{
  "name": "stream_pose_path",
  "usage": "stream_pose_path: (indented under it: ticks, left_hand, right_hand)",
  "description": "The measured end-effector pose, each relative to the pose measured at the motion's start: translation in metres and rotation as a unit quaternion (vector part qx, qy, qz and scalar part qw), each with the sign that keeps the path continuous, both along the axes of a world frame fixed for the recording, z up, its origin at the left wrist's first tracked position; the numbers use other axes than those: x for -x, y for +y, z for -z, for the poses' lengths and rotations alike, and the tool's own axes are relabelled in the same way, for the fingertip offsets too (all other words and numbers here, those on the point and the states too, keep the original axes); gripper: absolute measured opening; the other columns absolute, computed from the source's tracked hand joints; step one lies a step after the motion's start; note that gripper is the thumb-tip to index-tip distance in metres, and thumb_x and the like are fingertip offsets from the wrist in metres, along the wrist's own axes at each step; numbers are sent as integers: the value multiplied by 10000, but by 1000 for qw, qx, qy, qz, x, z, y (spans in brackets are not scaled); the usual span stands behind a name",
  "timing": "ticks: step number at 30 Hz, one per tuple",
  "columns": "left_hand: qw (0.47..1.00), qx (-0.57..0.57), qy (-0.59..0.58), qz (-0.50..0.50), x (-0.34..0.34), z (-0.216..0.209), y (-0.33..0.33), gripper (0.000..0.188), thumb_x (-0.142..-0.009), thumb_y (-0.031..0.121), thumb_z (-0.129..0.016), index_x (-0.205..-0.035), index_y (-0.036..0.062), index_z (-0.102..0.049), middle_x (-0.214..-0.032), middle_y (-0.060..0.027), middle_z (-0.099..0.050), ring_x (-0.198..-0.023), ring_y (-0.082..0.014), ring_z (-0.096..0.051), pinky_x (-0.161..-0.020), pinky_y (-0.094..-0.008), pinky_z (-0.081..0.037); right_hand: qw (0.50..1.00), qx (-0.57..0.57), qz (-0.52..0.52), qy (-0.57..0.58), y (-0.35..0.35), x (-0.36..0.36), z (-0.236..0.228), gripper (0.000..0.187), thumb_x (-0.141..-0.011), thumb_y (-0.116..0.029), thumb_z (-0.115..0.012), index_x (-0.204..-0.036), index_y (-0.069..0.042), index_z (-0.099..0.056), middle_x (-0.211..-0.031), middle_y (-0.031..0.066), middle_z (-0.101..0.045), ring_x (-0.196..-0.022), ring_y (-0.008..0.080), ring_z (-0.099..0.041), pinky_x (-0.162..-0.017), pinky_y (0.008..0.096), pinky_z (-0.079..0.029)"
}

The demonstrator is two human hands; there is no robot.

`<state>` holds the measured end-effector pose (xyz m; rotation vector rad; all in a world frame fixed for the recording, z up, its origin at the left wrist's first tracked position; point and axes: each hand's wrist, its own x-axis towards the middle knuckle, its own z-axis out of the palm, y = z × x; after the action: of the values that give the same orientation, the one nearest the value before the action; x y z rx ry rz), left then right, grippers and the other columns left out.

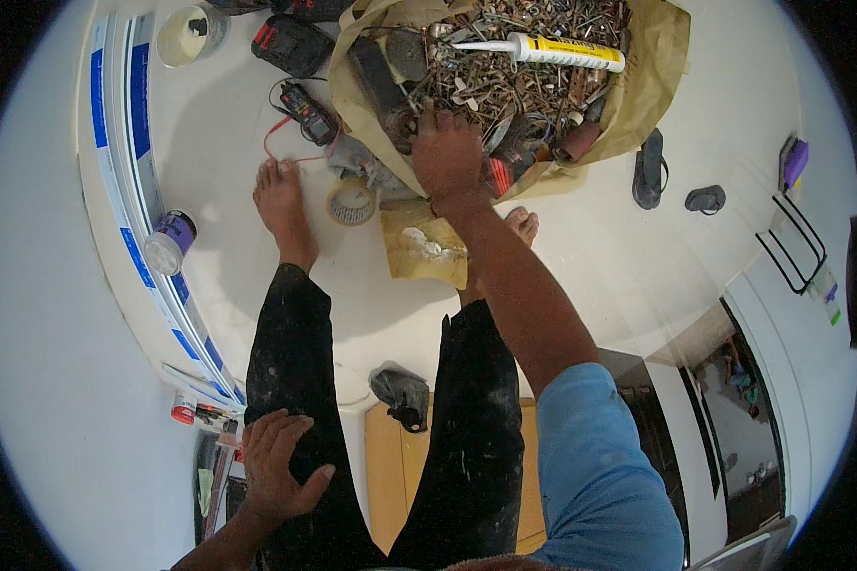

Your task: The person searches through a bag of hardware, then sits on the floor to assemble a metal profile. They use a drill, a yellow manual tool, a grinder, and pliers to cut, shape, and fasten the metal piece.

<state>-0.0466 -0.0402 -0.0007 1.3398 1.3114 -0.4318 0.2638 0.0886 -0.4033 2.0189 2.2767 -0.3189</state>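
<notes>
Resting on the left trouser leg point(290, 381), the left hand point(278, 466) is spread and holds nothing, most likely there to steady the body as it leans over. The right hand point(448, 152) is at the far side, inside the near edge of the bag point(671, 57), its fingers down among the screws point(543, 100). The fingertips are hidden, so I cannot tell whether they pinch anything. The bag stands between and beyond the feet, probably so that one arm can get at it from above; its mouth is spread wide, which lays the contents bare.

A tube point(571, 52) lies across the top of the screws, toward the right, perhaps kept there so it does not sink into the pile. Left of the bag, a meter point(308, 112) lies on the floor with its red lead trailing, within easy reach. Nearer, a tape roll point(352, 218) lies flat, a stable way to leave it. Just right of that, a yellowish sheet point(405, 265) carries something white, seemingly serving as a mat.
</notes>
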Motion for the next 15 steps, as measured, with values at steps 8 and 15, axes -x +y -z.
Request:
stream_pose_path:
  ticks: [8,15]
  left_hand:
    - [1000,-1,-5,2,1,1,5,656,-898,512,-764,-1336,31,-678,-1285,-197,-695,-1293,-409,-607,-1071,-601,-437]
    - [1000,-7,-4,-3,3,2,4,662,-925,539,-743,-1343,30,-678,-1273,-196,-698,-1293,-408,-609,-1068,-598,-442]
  right_hand:
    - [994,91,-18,52,-41,-6,-6,211,-916,-200,-708,-1053,-57,-782,-1053,156,-737,-1020,368,-730,-907,546,-567]
    - [961,-34,215,172,3,-17,-17,211,-885,-164,-802,-1090,-118,-776,-1062,177,-752,-821,410,-745,-696,511,-617]
